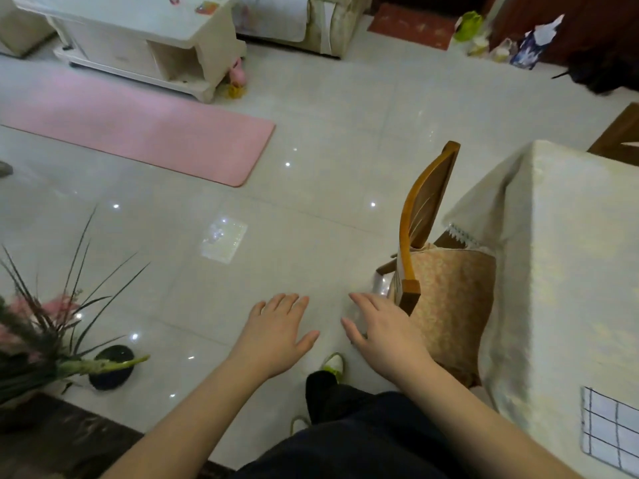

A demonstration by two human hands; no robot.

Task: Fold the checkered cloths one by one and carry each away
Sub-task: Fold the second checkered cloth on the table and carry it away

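A white cloth with a dark checkered grid lies on the cream-covered table at the lower right; only its left part shows, the remainder is cut off by the frame edge. My left hand and my right hand are stretched out in front of me over the tiled floor, fingers straight and spread, palms down. Both hands are empty. My right hand hovers just left of the wooden chair, well away from the cloth.
A wooden chair with a cushion is pushed against the table's left side. A pink mat lies on the floor ahead left, a white coffee table behind it. A potted plant stands at the left. My legs and shoe show below.
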